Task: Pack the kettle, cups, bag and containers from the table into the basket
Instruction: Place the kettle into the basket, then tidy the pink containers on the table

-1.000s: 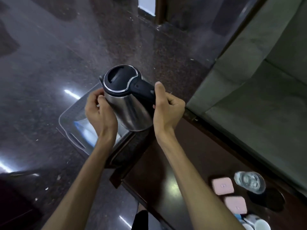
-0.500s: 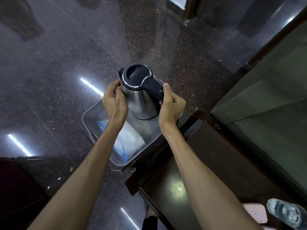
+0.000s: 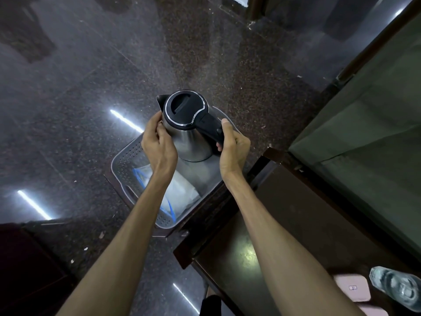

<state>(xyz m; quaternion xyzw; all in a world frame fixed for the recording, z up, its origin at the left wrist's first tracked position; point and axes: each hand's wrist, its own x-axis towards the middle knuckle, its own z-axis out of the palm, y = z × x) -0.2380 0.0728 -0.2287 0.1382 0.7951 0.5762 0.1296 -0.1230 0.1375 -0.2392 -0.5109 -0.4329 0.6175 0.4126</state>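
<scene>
A steel kettle (image 3: 191, 142) with a black lid and black handle is upright inside the far end of a grey perforated basket (image 3: 124, 161) on the floor. My left hand (image 3: 159, 147) grips the kettle's body on its left side. My right hand (image 3: 233, 151) is closed round the black handle. A white bag with blue handles (image 3: 182, 192) lies in the basket's near half. On the dark table at the lower right sit a pink container (image 3: 352, 287) and a clear glass cup (image 3: 396, 287).
The basket sits on a polished dark stone floor (image 3: 91, 87) just off the table's left end (image 3: 227, 258). A green sofa (image 3: 376, 133) runs along the right side. A second pink container's edge (image 3: 373, 312) shows at the bottom right.
Both hands have carried the kettle from above the table's corner out over the basket and lowered it into its far end. The view has swung left, hiding most table items.
</scene>
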